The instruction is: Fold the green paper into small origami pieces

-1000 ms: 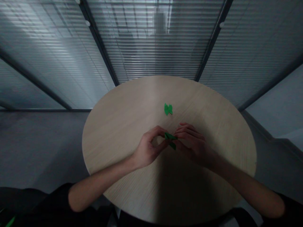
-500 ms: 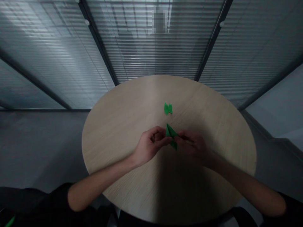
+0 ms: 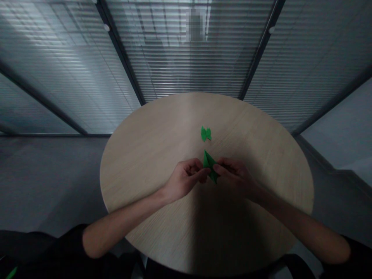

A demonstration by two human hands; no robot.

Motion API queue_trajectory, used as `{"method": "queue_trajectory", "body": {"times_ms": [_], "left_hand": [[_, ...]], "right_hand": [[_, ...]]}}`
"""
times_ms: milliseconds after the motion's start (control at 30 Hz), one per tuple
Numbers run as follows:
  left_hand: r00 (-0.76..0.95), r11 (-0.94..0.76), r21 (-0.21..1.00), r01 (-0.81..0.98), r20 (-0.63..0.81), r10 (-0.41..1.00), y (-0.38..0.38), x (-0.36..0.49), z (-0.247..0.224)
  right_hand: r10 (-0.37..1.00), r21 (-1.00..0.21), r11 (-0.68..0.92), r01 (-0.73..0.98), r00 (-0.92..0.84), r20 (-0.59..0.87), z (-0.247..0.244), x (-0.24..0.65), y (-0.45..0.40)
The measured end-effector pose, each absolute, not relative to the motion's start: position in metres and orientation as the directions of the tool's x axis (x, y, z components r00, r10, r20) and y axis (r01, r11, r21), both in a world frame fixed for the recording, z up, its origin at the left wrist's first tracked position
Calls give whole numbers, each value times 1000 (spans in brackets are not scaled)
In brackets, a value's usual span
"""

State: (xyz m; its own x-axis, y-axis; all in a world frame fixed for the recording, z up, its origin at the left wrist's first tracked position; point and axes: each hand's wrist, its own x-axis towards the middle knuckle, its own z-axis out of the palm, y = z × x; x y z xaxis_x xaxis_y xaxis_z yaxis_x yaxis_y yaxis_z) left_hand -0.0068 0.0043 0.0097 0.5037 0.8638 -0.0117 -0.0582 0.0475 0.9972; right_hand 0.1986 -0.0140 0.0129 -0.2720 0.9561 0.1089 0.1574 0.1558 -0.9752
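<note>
A folded green paper piece [image 3: 208, 161] with a pointed top is held between both hands above the round wooden table [image 3: 157, 135]. My left hand [image 3: 184, 178] pinches its left side, thumb lying over the front. On the right side, my right hand [image 3: 236, 176] grips the paper between thumb and fingers. The paper's lower tip shows between the two hands. Just beyond it, a small green folded paper shape [image 3: 206, 133] with two lobes lies on the tabletop.
Glass panels with horizontal blinds [image 3: 192, 69] and dark frames stand behind the table's far edge. A grey floor [image 3: 52, 174] shows at the left. A small bright green item [image 3: 12, 272] is at the lower left corner.
My right thumb has shifted up onto the front of the held paper, and the right fingers have moved slightly left. The small paper shape has stayed in place on the table.
</note>
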Motion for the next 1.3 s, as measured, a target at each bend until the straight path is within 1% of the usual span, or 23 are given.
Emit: {"method": "queue_trajectory", "body": {"times_ms": [133,233,400,567,733,900,1067,1200,1300], "left_hand": [[567,89,995,-46,-47,822,4,-6,10],[591,47,999,9,-44,806,2,-5,9],[599,-8,997,78,-40,799,0,-4,4],[594,0,997,82,-49,803,-2,-3,5],[621,25,997,73,-65,781,-1,-2,6],[644,56,997,46,-73,762,0,-3,3],[701,61,997,49,-78,709,-4,-3,3],[729,88,995,57,-101,677,-6,-3,1],[741,73,995,73,-103,663,-7,-3,-1]], "right_hand": [[950,-971,171,166,-288,118,13,200,-13],[951,-974,175,145,-281,129,10,198,-13],[964,-986,126,107,-246,97,7,195,-12],[964,-974,191,124,-212,162,9,196,-10],[948,-975,210,76,-259,184,9,195,-10],[954,-977,187,102,-254,156,12,194,-12],[955,-995,56,83,-295,29,14,192,-14],[972,-992,39,123,-233,9,13,192,-15],[979,-996,14,88,-203,-4,14,192,-14]]}}
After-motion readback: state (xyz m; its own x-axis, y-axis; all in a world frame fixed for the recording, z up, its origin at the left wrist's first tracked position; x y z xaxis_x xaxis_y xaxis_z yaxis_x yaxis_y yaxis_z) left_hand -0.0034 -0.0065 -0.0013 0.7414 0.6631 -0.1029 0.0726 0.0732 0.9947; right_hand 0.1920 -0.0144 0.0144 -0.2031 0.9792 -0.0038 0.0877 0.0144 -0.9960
